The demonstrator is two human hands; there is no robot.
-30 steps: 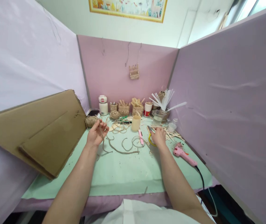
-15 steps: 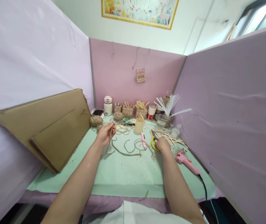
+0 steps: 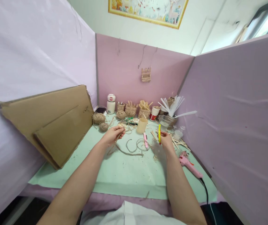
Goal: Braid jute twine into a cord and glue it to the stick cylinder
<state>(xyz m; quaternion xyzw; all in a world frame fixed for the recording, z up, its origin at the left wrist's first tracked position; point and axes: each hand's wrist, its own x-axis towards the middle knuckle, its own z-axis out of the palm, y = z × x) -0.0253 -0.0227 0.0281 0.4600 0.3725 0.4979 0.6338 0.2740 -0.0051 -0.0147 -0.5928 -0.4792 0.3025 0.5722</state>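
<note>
My left hand (image 3: 114, 135) pinches a length of brown twine (image 3: 117, 139) above the left middle of the green table cover. My right hand (image 3: 167, 142) grips yellow-handled scissors (image 3: 159, 134), lifted off the table; their blades are hard to make out. Between my hands lie a braided cord (image 3: 130, 153), loose loops of thin twine, and a pink utility knife (image 3: 145, 140). Just beyond them stands a small tan cup-shaped piece (image 3: 141, 125).
A pink glue gun (image 3: 190, 167) with a black cable rests at the right. Twine balls (image 3: 99, 118) and leaning cardboard (image 3: 61, 125) are on the left. Along the back stand a white bottle (image 3: 110, 104), baskets of sticks (image 3: 131, 110), a red-and-white cup (image 3: 154, 113) and white glue sticks (image 3: 171, 106).
My right hand has picked the scissors up off the table and turned them. My left hand has moved a little to the right with the twine. The view has shifted slightly.
</note>
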